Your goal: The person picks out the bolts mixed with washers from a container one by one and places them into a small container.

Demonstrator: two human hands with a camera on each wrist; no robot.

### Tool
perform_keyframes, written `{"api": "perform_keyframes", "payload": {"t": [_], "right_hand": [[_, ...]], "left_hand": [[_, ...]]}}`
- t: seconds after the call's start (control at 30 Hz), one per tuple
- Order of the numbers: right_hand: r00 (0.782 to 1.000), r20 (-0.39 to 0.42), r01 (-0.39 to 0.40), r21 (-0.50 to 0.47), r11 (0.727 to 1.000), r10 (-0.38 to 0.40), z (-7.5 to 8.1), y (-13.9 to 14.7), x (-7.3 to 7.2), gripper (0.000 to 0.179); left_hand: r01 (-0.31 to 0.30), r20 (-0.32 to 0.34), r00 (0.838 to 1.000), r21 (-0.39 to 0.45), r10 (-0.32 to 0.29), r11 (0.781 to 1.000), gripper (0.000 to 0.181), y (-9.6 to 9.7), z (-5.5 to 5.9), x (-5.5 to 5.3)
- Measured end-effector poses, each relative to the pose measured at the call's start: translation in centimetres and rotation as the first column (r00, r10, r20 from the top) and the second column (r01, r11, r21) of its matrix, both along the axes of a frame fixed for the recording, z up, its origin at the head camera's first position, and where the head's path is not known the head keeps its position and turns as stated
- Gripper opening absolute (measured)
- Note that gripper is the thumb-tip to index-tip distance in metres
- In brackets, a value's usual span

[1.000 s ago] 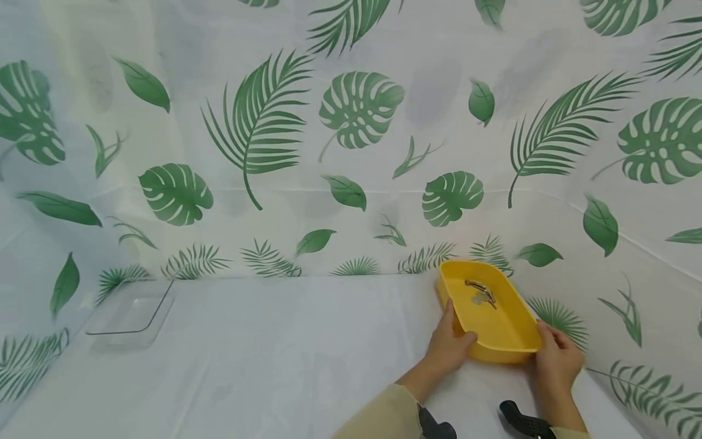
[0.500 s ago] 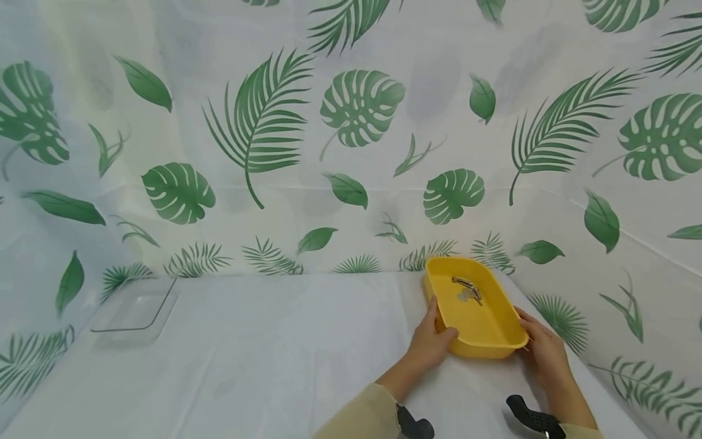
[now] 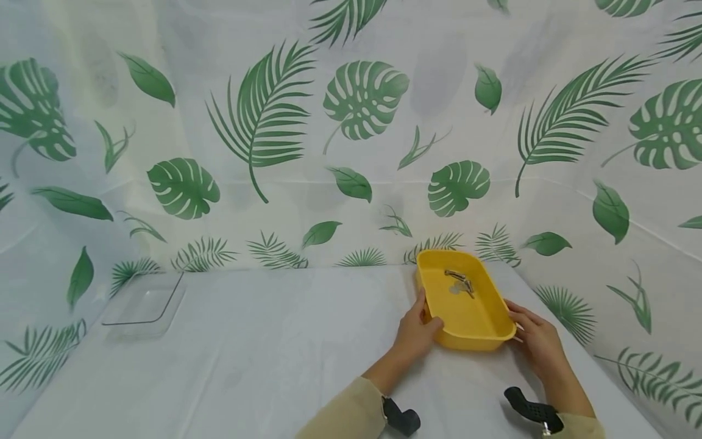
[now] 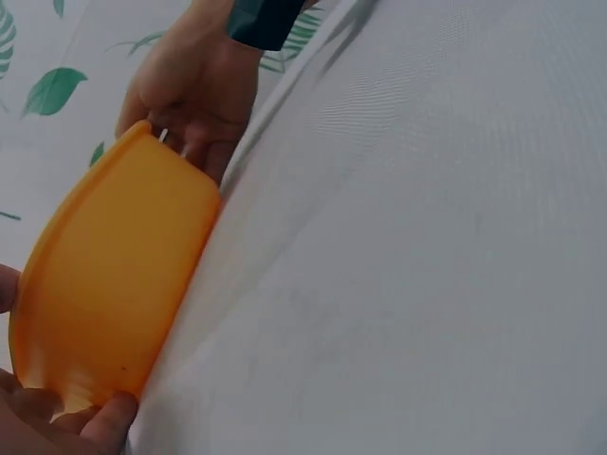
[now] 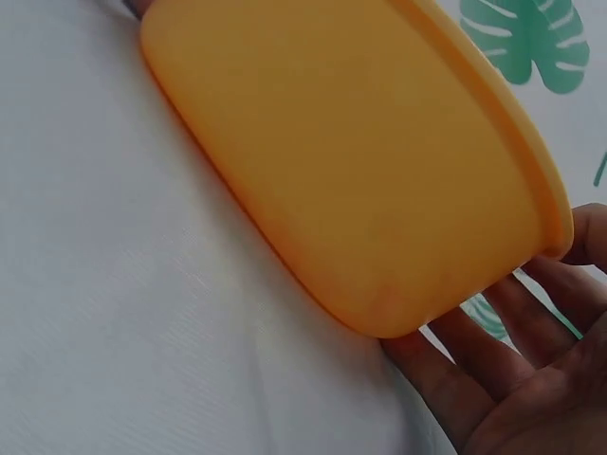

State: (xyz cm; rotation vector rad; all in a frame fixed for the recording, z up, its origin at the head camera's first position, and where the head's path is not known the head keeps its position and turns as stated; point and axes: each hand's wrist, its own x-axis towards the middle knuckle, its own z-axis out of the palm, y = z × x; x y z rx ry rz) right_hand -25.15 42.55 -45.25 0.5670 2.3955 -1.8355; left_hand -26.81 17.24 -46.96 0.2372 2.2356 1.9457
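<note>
A yellow plastic tray rests on the white-covered table, or just above it; I cannot tell which. Inside lie a shiny metal piece of unclear kind and a small pale piece. My left hand grips the tray's near left side, its thumb over the rim. At the near right corner my right hand holds the tray, thumb by the rim. The right wrist view shows its spread fingers touching the outer wall. Tray contents are hidden in both wrist views.
A clear shallow container stands at the table's far left. White sheeting printed with green leaves rises behind the table and along both sides. A black strap-like device sits on the left wrist, and another on the right.
Both hands have shifted the yellow tray leftward, with the metal piece still inside. The camera view has also tilted slightly. Both hands keep their hold.
</note>
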Motion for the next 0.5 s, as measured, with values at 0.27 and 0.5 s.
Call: {"api": "perform_keyframes", "payload": {"t": [0.27,0.5], "right_hand": [[0.996,-0.004,-0.088,0.054,0.995,0.088,0.0,-2.1,0.4,0.068],[0.988,-0.009,-0.155,0.101,0.983,0.156,-0.1,-3.5,0.6,0.067]], "left_hand": [[0.048,-0.05,0.998,0.075,-0.044,0.996,0.076,-2.9,-0.8,-0.1],[0.061,-0.08,0.995,0.084,-0.054,0.995,0.076,-4.5,-0.8,-0.1]]}}
